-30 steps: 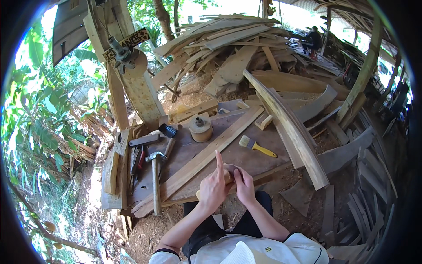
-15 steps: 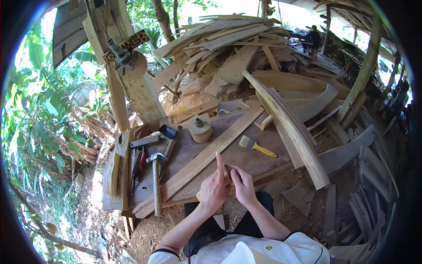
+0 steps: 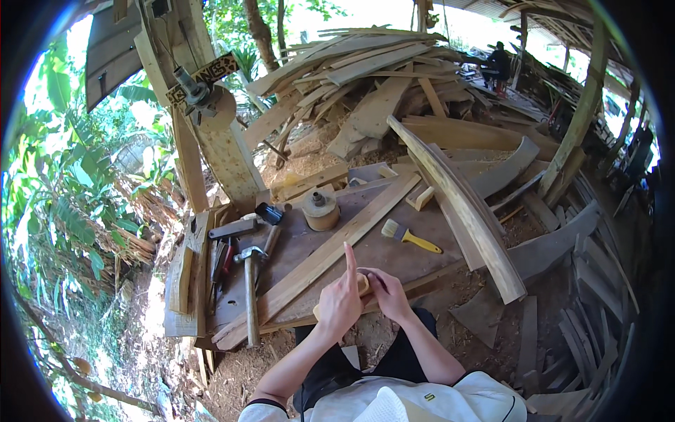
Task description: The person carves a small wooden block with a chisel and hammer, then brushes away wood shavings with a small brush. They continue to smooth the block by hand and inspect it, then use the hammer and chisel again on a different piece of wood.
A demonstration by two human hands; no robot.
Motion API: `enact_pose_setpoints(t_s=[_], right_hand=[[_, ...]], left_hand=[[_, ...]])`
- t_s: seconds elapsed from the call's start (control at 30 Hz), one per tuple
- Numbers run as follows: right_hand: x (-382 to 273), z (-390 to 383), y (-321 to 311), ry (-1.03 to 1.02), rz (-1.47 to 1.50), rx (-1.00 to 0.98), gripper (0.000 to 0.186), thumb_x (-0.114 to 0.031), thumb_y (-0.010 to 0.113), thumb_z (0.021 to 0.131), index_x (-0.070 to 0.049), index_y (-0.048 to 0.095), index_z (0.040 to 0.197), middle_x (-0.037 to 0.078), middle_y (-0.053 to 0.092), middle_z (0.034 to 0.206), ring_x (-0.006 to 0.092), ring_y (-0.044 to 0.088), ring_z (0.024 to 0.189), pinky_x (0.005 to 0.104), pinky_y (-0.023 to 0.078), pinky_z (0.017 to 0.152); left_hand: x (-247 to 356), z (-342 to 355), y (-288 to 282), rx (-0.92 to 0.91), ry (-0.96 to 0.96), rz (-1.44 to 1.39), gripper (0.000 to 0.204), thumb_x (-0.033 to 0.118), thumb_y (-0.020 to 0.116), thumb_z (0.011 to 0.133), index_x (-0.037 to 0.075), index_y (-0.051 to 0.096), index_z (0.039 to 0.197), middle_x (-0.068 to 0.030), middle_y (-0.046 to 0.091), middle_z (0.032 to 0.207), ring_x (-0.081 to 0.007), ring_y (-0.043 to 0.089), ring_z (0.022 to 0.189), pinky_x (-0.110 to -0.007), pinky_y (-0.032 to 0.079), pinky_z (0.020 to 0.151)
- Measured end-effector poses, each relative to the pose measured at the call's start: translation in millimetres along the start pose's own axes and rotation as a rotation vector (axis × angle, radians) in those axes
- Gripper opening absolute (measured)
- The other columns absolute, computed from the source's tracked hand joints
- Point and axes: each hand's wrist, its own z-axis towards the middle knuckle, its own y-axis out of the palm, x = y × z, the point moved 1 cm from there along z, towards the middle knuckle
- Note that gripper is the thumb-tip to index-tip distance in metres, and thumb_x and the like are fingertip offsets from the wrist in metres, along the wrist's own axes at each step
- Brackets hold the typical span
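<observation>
Just past the near edge of the bench, my two hands meet over a small piece of light wood [image 3: 363, 284]. My left hand [image 3: 339, 304] grips it, the index finger pointing straight up while the other fingers curl around the wood. Closed at the wood's right end, my right hand [image 3: 389, 294] pinches a thin dark piece, too small to name, against it. Most of the wooden piece is hidden by my fingers. On the bench, a paintbrush [image 3: 412, 237] with a yellow handle lies ahead of my right hand. A claw hammer [image 3: 250, 295] lies left of my hands.
A long plank [image 3: 330, 257] crosses the bench diagonally. A round wooden block [image 3: 321, 211] stands behind it, with pliers [image 3: 226, 256] at left. A long curved timber [image 3: 460, 207] leans at right. Boards are heaped [image 3: 380, 63] behind; a person [image 3: 498, 67] sits far off.
My right hand has shifted slightly at the wood's end, and more of the light wood shows between my hands. My left hand keeps its raised finger and place.
</observation>
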Motion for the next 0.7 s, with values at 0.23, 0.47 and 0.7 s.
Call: enact_pose_setpoints(t_s=[0.23, 0.47, 0.7], right_hand=[[4.4, -12.3, -18.0, -0.003, 0.039, -0.149, 0.055, -0.018, 0.089, 0.098, 0.005, 0.068, 0.143, 0.013, 0.078, 0.132, 0.0161, 0.072, 0.121, 0.0352, 0.056, 0.11], [10.0, -15.4, -18.1, 0.069, 0.115, -0.128, 0.056, -0.013, 0.094, 0.09, 0.007, 0.071, 0.137, 0.013, 0.08, 0.127, 0.016, 0.074, 0.116, 0.0348, 0.058, 0.107], [25.7, -23.8, -27.6, 0.1, 0.212, 0.033, 0.051, -0.014, 0.097, 0.088, 0.008, 0.075, 0.128, 0.011, 0.082, 0.119, 0.014, 0.075, 0.109, 0.0317, 0.059, 0.102]], left_hand=[[-13.6, 7.7, -10.9, -0.172, 0.162, 0.028, 0.142, 0.025, 0.095, 0.077, 0.001, -0.001, 0.178, -0.02, 0.078, 0.098, -0.0415, 0.078, 0.082, -0.05, 0.062, 0.07], [-11.8, -0.9, -9.2, -0.123, 0.135, 0.024, 0.151, 0.039, 0.1, 0.073, 0.001, -0.001, 0.178, -0.0165, 0.08, 0.093, -0.0393, 0.079, 0.079, -0.049, 0.063, 0.069], [-63.6, -25.2, -4.2, -0.121, -0.061, -0.184, 0.13, 0.046, 0.104, 0.073, -0.002, 0.033, 0.171, -0.0162, 0.083, 0.103, -0.0323, 0.083, 0.096, -0.042, 0.065, 0.088]])
